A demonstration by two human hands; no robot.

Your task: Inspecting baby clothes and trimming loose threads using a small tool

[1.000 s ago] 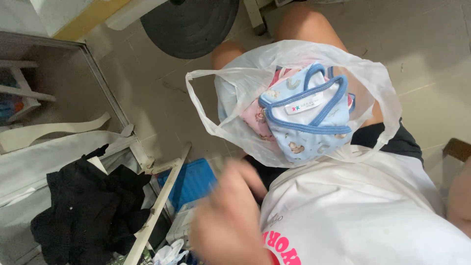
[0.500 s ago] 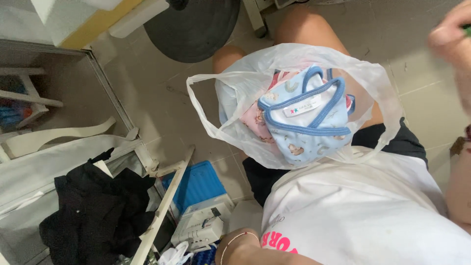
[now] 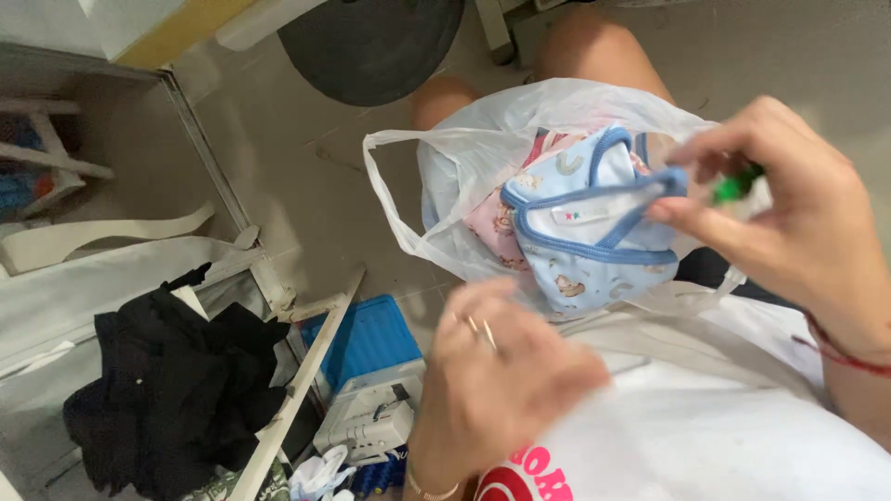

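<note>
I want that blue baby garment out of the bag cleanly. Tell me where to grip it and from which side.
Probably pinch the darker blue trim band of the light blue garment from above. It sits on top of the white plastic bag, whose mouth is open upward, and the right hand already touches that edge.

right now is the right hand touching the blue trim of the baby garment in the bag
Touching. The head view shows the right hand with a fingertip pressed against the blue trim of the baby garment.

I'm on one head-worn camera, looking steeply down, close over the lap, the plastic bag (image 3: 557, 121) and both hands; floor (image 3: 306, 186) fills the left. No second view.
</note>
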